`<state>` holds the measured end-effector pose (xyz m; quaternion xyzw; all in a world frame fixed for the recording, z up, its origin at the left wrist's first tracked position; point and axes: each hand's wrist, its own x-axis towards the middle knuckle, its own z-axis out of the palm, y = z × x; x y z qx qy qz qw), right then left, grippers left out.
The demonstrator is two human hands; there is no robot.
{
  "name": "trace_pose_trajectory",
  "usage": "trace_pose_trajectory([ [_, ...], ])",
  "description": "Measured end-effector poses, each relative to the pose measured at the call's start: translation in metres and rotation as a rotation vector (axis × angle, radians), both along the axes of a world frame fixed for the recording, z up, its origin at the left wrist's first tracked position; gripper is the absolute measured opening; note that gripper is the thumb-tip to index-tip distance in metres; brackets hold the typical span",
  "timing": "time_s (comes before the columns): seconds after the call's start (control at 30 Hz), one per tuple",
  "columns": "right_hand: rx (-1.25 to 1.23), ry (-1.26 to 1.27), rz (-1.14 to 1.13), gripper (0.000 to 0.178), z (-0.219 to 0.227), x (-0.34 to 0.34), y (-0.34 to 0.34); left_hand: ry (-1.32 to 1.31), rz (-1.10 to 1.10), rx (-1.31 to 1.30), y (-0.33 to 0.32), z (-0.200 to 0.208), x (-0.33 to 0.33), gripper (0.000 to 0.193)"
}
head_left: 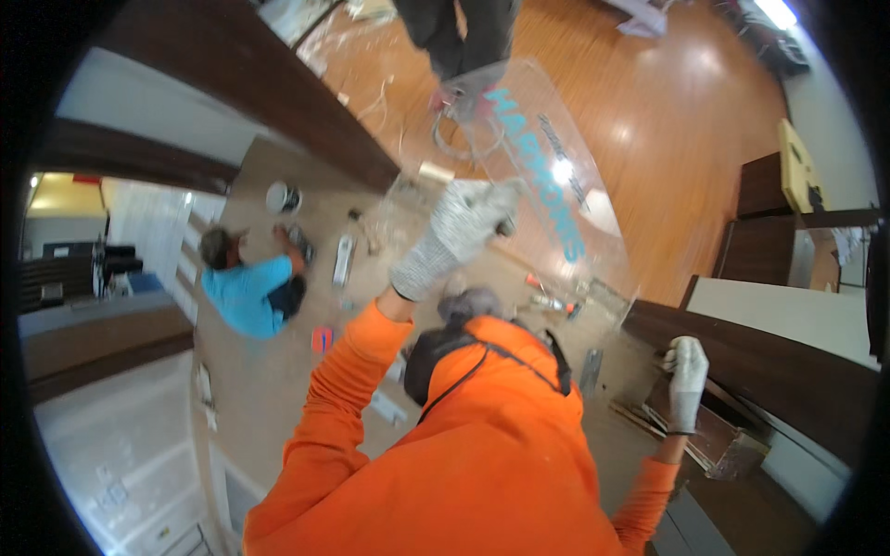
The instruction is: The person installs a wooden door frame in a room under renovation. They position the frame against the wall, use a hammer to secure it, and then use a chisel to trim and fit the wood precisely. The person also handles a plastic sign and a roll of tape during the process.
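Observation:
My left hand point(464, 221), in a pale grey knit glove, is raised before a clear plastic sheet point(593, 243) with teal lettering. Its fingers are curled closed; whether they grip the sheet or something small, I cannot make out. Lower on the right, my right hand point(687, 371), gloved alike, is held beside a dark wooden beam point(760, 371). Those fingers are bent inward around a dark spot too small to name. Both arms wear orange sleeves.
A person in a blue shirt point(246, 292) crouches at left near a white bucket point(281, 197). Someone in dark trousers point(464, 37) stands beyond the sheet. A spirit level point(344, 260), a red-and-blue item point(322, 339) and hand tools point(553, 303) lie on the brown floor covering.

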<state>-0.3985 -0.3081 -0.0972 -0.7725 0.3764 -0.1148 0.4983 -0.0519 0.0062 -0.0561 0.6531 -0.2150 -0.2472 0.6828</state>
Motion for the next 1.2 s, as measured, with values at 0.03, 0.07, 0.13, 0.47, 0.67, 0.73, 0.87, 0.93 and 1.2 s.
trace_pose_trajectory([
  [0.03, 0.06, 0.035, 0.043, 0.029, -0.025, -0.008, 0.007, 0.03, 0.082, 0.051, 0.005, -0.01, -0.005, 0.039],
  [0.07, 0.124, 0.051, 0.084, 0.03, -0.045, -0.009, 0.021, 0.039, 0.162, 0.107, 0.012, -0.013, -0.006, 0.04],
  [0.13, 0.153, 0.164, 0.193, 0.032, -0.075, -0.005, 0.041, 0.058, 0.258, 0.198, 0.024, -0.024, -0.008, 0.041],
  [0.47, 0.278, 0.113, 0.38, 0.03, -0.059, 0.137, -0.067, 0.256, 0.164, 0.119, -0.073, -0.082, 0.0, 0.02],
  [0.67, 0.189, 0.051, 0.397, 0.03, -0.116, 0.199, -0.214, 0.093, 0.026, 0.041, -0.211, -0.086, 0.038, 0.03],
  [0.73, 0.381, -0.049, 0.162, 0.04, -0.113, 0.229, -0.233, 0.044, -0.055, 0.073, -0.258, -0.08, 0.059, 0.042],
  [0.87, 0.055, 0.16, 0.297, 0.032, -0.148, 0.28, -0.333, 0.312, -0.252, 0.047, -0.355, -0.095, 0.107, 0.051],
  [0.93, -0.367, 0.119, 0.468, 0.034, -0.129, 0.304, -0.368, 0.366, -0.284, 0.034, -0.396, -0.093, 0.13, 0.052],
  [1.2, 0.488, -0.165, -0.144, 0.031, -0.124, 0.358, -0.416, 0.252, -0.573, 0.338, -0.516, -0.154, 0.201, 0.042],
])
